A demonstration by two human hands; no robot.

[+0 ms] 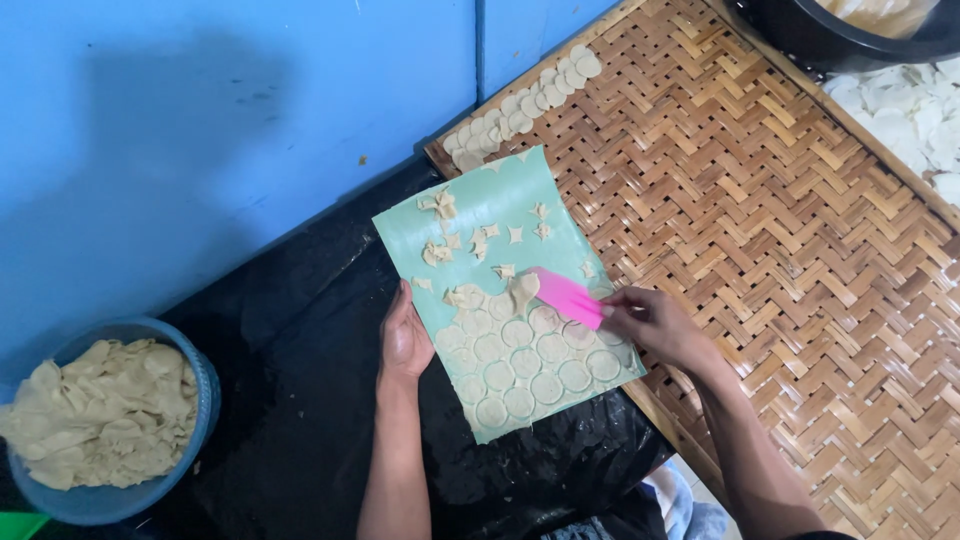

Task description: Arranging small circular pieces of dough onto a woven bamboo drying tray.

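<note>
Now right hand grip closed on pink scraper; left hand flat, pressing green mat, dough rounds on it.

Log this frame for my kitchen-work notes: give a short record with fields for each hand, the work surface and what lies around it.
left hand: flat on the left edge of the green sheet
right hand: holds a pink scraper, its tip at the dough on the sheet
sheet: cut dough rounds on the near half, dough scraps on the far half
under sheet: black plastic and woven bamboo tray
tray: a row of rounds along its far edge
left side: blue bowl of dough offcuts
</note>
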